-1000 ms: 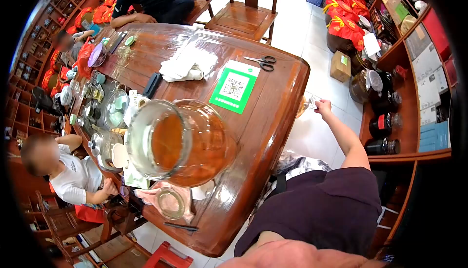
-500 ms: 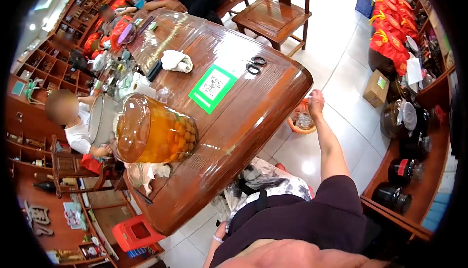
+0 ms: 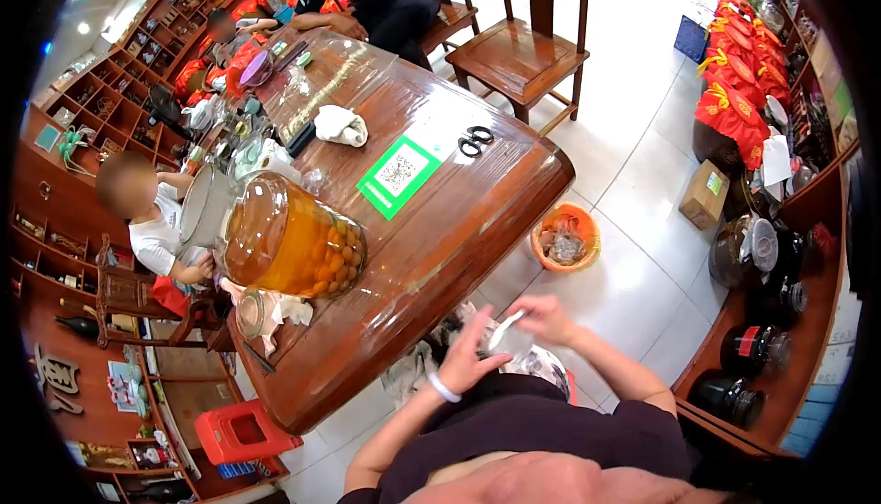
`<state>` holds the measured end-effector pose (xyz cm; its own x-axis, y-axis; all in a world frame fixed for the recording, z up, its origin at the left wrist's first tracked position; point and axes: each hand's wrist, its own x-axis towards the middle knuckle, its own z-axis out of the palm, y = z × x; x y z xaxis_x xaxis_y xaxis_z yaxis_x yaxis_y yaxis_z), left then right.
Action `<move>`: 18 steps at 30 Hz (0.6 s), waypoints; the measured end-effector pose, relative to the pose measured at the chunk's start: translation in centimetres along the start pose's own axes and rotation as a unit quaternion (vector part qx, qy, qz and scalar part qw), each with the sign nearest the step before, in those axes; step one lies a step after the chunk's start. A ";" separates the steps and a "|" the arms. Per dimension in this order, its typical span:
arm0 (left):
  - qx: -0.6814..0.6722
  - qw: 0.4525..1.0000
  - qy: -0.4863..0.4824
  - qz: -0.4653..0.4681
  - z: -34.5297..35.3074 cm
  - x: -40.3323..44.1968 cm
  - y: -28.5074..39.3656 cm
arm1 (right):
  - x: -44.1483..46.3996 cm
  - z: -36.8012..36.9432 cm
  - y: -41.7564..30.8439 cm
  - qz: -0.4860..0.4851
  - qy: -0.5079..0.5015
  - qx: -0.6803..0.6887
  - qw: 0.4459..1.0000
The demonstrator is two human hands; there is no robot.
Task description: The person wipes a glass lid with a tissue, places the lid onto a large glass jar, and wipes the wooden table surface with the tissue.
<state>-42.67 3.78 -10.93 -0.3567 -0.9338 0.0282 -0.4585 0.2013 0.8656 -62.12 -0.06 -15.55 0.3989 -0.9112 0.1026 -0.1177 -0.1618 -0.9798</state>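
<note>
Over my lap, past the table's near edge, my right hand [image 3: 545, 321] pinches a thin white piece [image 3: 506, 328], maybe tissue or film; its kind is unclear. Close on its left is my left hand [image 3: 466, 357], a white band at the wrist, thumb and fingers apart. Whether it touches the white piece I cannot tell. On the wooden table [image 3: 413, 293] stands a big glass jar [image 3: 294, 238] of amber liquid and round fruit. A small glass lid or dish [image 3: 252, 311] and crumpled pale cloth or paper [image 3: 289, 310] lie beside it.
An orange-rimmed waste bin [image 3: 587, 261] stands on the floor right of the table. Black scissors [image 3: 475, 142], a green QR card [image 3: 399, 177] and a white cloth [image 3: 340, 126] lie on the tabletop. A person in white [image 3: 156, 238] is beside the jar; another sits behind.
My right hand has come back from above the bin to my lap. My left hand has risen from low at my side to meet it. The bin is now fully visible.
</note>
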 end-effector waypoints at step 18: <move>-0.354 0.868 0.213 -0.275 -4.9 -6.7 -7.7 | 8.4 -9.1 -22.8 -0.568 0.266 -0.355 0.693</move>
<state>-32.77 7.08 -15.32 0.1596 -0.8860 -0.4354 0.2042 -0.4019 0.8926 -64.33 -7.46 9.20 0.2319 -0.0234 0.9725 -0.4953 -0.8632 0.0974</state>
